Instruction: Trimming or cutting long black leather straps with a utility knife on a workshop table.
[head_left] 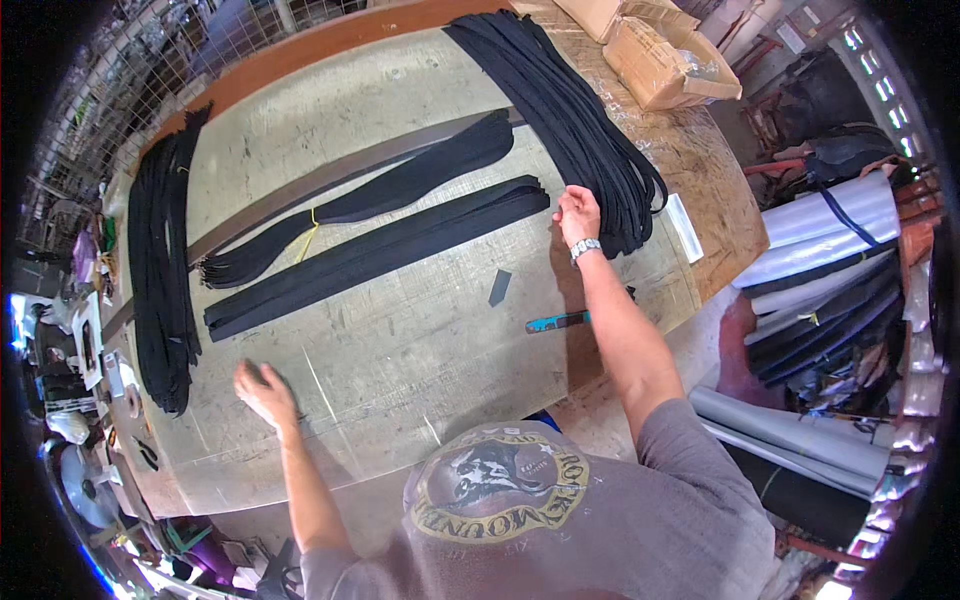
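My left hand (266,396) hovers over the near left of the table, fingers apart and holding nothing. At the right, my right hand (578,214), a watch on its wrist, is curled closed beside the end of a flat bundle of black strips (380,258). Whether anything small is in its fingers cannot be made out. Behind that bundle lies another black bundle (400,188), bound with a yellow tie (314,232). Long stacks of black strips drape across the table's left side (160,270) and right side (570,120).
A dark metal bar (300,197) crosses the worktable (380,385). A teal-handled cutter (548,323) and a small dark piece (500,287) lie near my right forearm. Cardboard boxes (655,75) sit at the far right corner. Rolls of material (825,225) stand beyond the right edge.
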